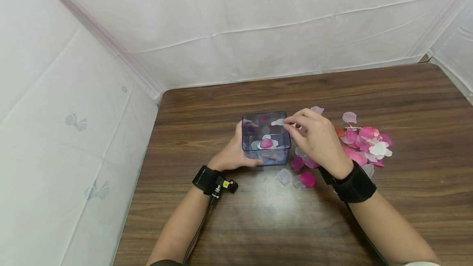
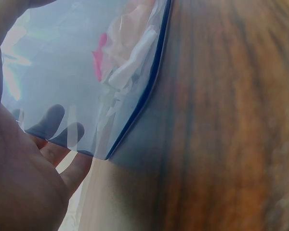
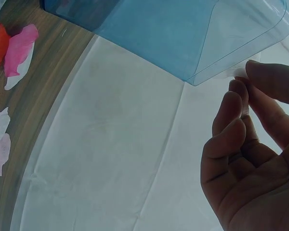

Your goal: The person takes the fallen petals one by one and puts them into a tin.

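Loading is judged under way: a thin white petal (image 1: pixel 278 122) is pinched by fingers of the right hand (image 1: pixel 318 138) over the square bluish-clear plastic box (image 1: pixel 283 157), gripped in the left hand (image 1: pixel 233 153); release seems required.

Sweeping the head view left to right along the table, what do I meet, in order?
Black wristband → left grip → tinted see-through box → right grip → main petal heap.

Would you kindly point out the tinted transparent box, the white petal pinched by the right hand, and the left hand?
Tinted transparent box (image 1: pixel 274 158): head view, on its near wall.
White petal (image 1: pixel 277 122): head view, middle of its exposed part.
Left hand (image 1: pixel 233 152): head view, back of the hand.
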{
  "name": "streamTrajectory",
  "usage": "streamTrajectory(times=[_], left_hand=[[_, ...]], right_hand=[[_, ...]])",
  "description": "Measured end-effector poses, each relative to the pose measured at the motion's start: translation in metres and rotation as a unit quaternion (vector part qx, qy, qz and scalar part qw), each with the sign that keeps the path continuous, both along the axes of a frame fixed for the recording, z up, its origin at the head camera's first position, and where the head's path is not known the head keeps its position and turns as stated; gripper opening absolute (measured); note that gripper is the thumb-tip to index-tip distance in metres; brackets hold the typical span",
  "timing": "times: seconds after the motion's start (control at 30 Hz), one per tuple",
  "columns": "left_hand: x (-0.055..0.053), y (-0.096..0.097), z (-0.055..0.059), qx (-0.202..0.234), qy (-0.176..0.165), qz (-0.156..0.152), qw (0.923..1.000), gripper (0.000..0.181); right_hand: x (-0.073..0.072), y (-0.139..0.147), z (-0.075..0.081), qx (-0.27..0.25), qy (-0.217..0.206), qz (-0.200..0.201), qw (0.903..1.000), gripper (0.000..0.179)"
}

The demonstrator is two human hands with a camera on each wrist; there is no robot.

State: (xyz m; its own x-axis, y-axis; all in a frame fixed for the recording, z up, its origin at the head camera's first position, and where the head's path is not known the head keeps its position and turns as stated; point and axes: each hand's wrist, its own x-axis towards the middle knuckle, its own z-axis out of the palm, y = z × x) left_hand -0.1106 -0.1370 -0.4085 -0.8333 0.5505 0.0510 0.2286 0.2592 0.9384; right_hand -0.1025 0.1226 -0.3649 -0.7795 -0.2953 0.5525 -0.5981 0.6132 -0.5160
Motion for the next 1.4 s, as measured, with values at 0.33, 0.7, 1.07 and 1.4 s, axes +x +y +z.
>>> streamTrajectory(times=[0.33, 0.7, 1.07, 1.4], left_hand=[[-0.011, -0.004, -0.030, -0.016, 0.028, 0.015, 0.9994, 0.117], [-0.012, -0.005, -0.035, -0.014, 0.042, 0.013, 0.9989, 0.115], [-0.003, -0.002, -0.010, -0.004, 0.008, 0.005, 0.9999, 0.115], [-0.003, -0.001, -0.010, 0.002, 0.009, -0.003, 0.9999, 0.114]], right_hand=[[0.002, -0.001, 0.001, 0.017, -0.005, 0.003, 0.9998, 0.021], [-0.008, 0.017, 0.009, 0.012, -0.051, -0.020, 0.9984, 0.022], [-0.047, 0.116, -0.006, 0.051, -0.149, -0.215, 0.9639, 0.028], [-0.058, 0.150, -0.036, 0.145, -0.323, -0.226, 0.9076, 0.032]])
